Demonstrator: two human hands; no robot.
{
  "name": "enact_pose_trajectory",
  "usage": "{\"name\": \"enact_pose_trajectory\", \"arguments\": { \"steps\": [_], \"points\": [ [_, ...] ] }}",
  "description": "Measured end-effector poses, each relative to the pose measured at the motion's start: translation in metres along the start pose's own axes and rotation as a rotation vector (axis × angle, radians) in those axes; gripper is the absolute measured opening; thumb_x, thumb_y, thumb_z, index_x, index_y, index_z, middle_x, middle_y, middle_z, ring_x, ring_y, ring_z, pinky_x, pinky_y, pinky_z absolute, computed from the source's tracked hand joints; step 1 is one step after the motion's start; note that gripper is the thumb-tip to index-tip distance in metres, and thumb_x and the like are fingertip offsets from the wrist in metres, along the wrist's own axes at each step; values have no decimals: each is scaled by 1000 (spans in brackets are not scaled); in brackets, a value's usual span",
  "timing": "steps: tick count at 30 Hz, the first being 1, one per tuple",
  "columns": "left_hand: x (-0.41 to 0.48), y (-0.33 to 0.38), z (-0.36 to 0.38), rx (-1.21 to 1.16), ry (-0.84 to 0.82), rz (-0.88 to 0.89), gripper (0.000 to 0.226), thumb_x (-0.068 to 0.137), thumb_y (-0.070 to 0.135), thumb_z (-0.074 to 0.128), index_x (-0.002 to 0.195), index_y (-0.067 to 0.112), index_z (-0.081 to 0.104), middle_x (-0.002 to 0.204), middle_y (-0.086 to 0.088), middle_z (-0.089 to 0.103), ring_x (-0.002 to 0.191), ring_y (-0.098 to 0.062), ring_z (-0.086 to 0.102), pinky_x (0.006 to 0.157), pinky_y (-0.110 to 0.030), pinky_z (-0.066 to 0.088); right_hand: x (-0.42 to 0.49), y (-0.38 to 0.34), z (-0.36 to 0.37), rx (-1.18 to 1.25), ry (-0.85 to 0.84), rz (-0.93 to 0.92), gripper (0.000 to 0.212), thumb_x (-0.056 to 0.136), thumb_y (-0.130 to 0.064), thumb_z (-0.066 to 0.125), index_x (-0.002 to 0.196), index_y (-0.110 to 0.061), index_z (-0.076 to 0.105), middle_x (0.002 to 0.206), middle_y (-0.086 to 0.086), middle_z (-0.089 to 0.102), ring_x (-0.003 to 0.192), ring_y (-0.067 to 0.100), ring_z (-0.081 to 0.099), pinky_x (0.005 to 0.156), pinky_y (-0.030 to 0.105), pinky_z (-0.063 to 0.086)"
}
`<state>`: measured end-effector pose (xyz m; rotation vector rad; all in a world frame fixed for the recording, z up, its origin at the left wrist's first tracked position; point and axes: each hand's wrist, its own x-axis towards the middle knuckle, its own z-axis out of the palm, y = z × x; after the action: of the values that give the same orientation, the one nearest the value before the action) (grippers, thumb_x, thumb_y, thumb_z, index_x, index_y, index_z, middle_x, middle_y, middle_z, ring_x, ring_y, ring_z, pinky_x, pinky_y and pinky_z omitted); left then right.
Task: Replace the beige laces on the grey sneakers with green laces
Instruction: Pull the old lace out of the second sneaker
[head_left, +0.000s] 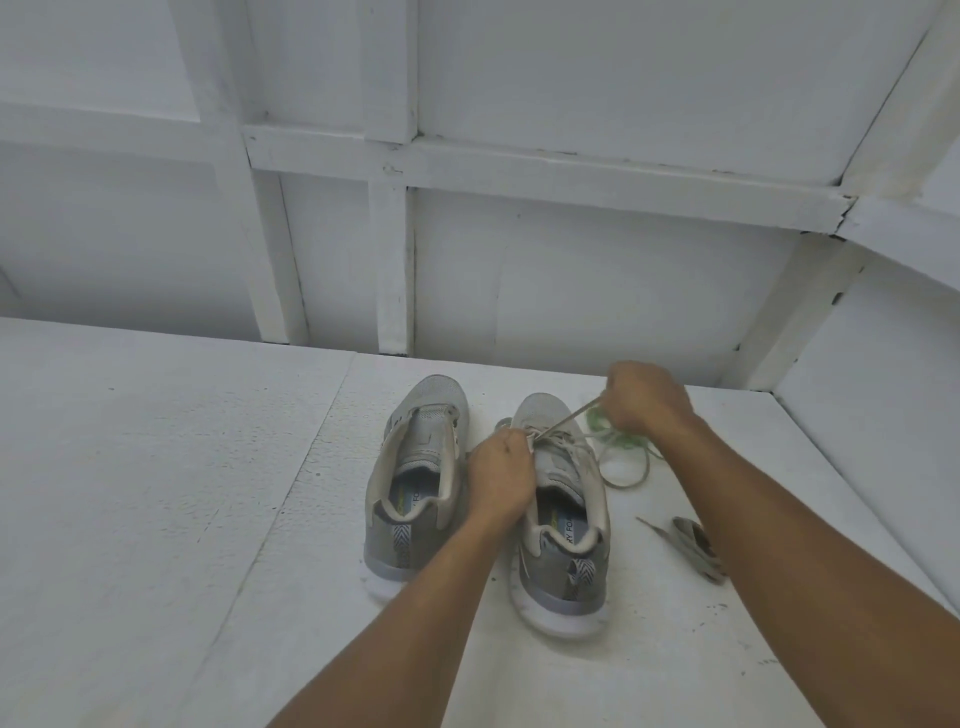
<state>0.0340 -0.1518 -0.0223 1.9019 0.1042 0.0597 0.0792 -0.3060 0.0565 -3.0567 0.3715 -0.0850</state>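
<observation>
Two grey sneakers stand side by side on the white floor, heels toward me. The left sneaker (415, 478) has no lace in it. The right sneaker (566, 519) still carries a beige lace (569, 418). My left hand (501, 475) grips the right sneaker at its eyelets and holds it down. My right hand (647, 397) pinches the beige lace and holds it taut, up and to the right. Green laces (618, 441) lie in a loose heap just right of the shoe's toe, partly hidden by my right hand.
A removed beige lace (696, 545) lies bundled on the floor right of the sneakers, partly under my right forearm. White panelled walls with wooden battens (395, 260) close off the far side and the right.
</observation>
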Motion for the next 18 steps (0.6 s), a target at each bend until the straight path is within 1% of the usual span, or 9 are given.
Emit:
{"name": "enact_pose_trajectory", "arguments": {
  "steps": [2,5,7,9,11,13,14,15,18],
  "points": [
    [0,0,0,2,5,6,41,100,17,31,105,-2,67,112,-18,66,106,-29,57,93,-37,45,2,2,1,20,-32,0,28,87,-24,56,114,-17,59,123,9,59,115,32,51,94,39,45],
    [0,-1,1,7,15,8,40,100,16,32,105,-3,67,112,-18,66,96,-24,55,92,-37,43,-7,-13,12,94,-118,-164,35,87,-34,59,121,-26,58,133,3,53,125,28,45,101,41,41],
    [0,-2,1,4,16,10,39,100,16,32,105,-2,67,112,-17,66,98,-26,56,91,-36,43,-16,-26,20,47,-169,-270,29,86,-40,60,113,-29,64,128,1,56,122,26,45,99,40,42],
    [1,-2,1,0,18,6,39,100,16,33,105,-1,67,112,-17,66,105,-29,57,91,-36,42,-22,-35,26,-12,-162,-314,22,87,-35,57,105,-27,67,118,2,61,117,25,47,93,37,44],
    [0,-2,1,-10,18,3,39,100,16,33,104,-1,67,112,-17,66,104,-28,57,91,-36,42,-24,-36,24,-12,-128,-295,15,90,-29,54,97,-25,67,112,2,63,113,25,50,90,35,45],
    [0,-1,0,-13,11,5,37,100,16,33,99,5,67,111,-17,66,96,-23,54,90,-35,42,-20,-30,17,43,-79,-227,10,88,-23,56,91,-26,66,110,3,64,109,26,54,90,34,46],
    [0,-2,0,-11,6,5,35,100,16,32,96,8,67,111,-17,66,94,-21,53,90,-34,43,-17,-24,12,66,-40,-182,12,87,-20,56,91,-25,66,110,4,64,107,27,55,89,34,46],
    [0,-2,1,-11,5,4,36,100,16,32,95,8,67,111,-17,66,96,-22,55,91,-35,43,-13,-17,6,69,14,-138,14,87,-16,55,93,-23,65,110,6,64,105,29,56,87,34,46],
    [1,-3,0,-16,6,-14,41,101,16,30,106,0,68,114,-17,66,108,-29,58,96,-39,45,0,4,-7,-19,143,-56,18,90,-13,49,104,-15,60,109,8,62,105,31,52,81,35,43]
  ]
}}
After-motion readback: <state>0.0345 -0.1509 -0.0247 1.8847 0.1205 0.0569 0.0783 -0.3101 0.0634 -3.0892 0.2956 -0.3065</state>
